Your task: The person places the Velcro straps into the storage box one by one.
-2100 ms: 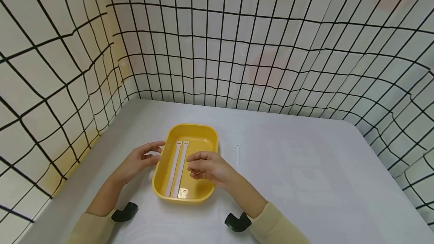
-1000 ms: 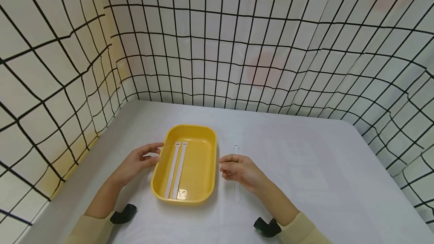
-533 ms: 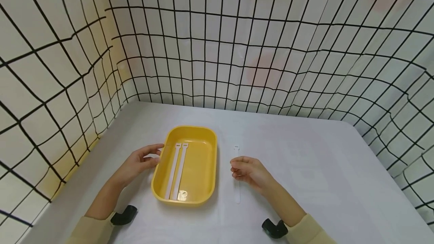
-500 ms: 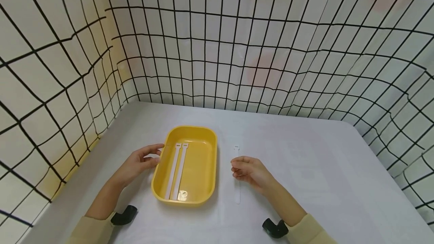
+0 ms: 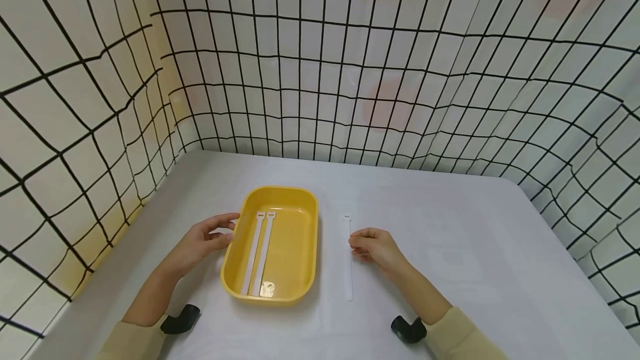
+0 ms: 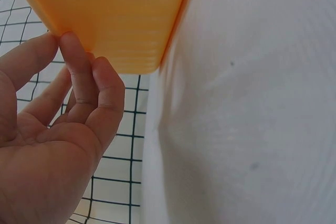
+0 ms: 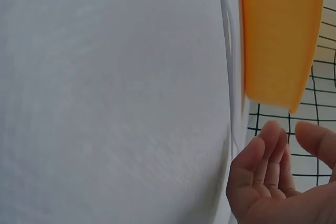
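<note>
Black wire grid (image 5: 280,89) rose at eleven, twelve and one o'clock, with pale cloth (image 5: 390,101) marked by pinkish patches behind it, around a smooth white surface (image 5: 450,271).

The left hand (image 5: 205,238) touched the yellow tray (image 5: 292,254) at its ten o'clock side, fingers loosely bent and thumb apart from the index finger; whether they pinched the rim could not be told. The right hand (image 5: 376,249) was at two o'clock of a single white strap (image 5: 348,271), fingertips at its edge, thumb and bent fingers parted; contact with it could not be made out.

That strap lay lengthwise on the surface, slotted head at twelve o'clock and tail at six, just beside the tray at its three o'clock side. Inside the tray, two matching slotted straps (image 5: 264,253) lay side by side in the nine o'clock half, heads toward twelve and tails toward seven. Farther out, at seven and five o'clock, beige sleeves (image 5: 132,343) covered the forearms, and a black elbow-shaped piece (image 5: 180,320) was beside each cuff.
</note>
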Demonstrator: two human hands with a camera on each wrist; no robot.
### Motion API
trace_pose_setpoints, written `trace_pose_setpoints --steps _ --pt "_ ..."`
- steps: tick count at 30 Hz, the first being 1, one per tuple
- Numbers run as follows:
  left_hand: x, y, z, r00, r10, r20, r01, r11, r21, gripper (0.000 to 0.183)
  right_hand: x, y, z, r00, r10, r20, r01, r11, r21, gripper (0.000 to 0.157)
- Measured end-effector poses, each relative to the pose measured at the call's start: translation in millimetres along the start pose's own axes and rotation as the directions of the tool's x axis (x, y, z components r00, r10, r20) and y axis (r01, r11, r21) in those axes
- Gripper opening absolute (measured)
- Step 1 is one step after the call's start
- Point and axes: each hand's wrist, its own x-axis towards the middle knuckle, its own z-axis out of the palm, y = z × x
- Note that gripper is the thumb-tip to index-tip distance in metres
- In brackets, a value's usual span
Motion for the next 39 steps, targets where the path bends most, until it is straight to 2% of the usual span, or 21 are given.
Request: trace_pose_setpoints --steps 8,13,17,21,29,33,39 --pt "-0.3 -0.2 0.1 1.000 -0.004 -0.006 0.004 1.000 0.006 0.051 6.0 4.6 1.6 0.997 0.029 -0.067 -0.033 0.997 -0.065 0.021" --pt "-1.1 0.1 -0.2 1.000 -0.013 -0.011 0.013 1.000 0.009 0.051 10.9 8.9 6.6 0.991 0.027 -0.128 -0.047 0.986 -0.162 0.019" --pt "-0.9 -0.9 -0.2 1.000 -0.010 -0.009 0.010 1.000 0.007 0.050 13.4 10.5 11.3 0.985 0.002 -0.172 -0.051 0.958 -0.281 0.016" --pt "-0.9 -1.0 0.6 1.000 -0.006 -0.009 0.006 1.000 0.003 0.050 12.7 9.7 14.1 0.981 -0.026 -0.191 -0.053 0.916 -0.398 0.017" --pt "-1.2 -0.8 1.1 1.000 -0.008 -0.012 0.009 1.000 0.007 0.050 11.4 6.0 19.7 0.979 -0.063 -0.195 -0.052 0.843 -0.536 0.024" --pt "-0.7 -1.0 0.9 1.000 -0.007 -0.011 0.007 1.000 0.003 0.050 10.7 4.2 21.3 0.978 -0.073 -0.196 -0.049 0.829 -0.557 0.023" --pt "-0.3 -0.6 1.0 1.000 -0.007 -0.009 0.007 1.000 -0.007 0.050 10.2 3.4 22.0 0.978 -0.077 -0.195 -0.045 0.833 -0.552 0.019"
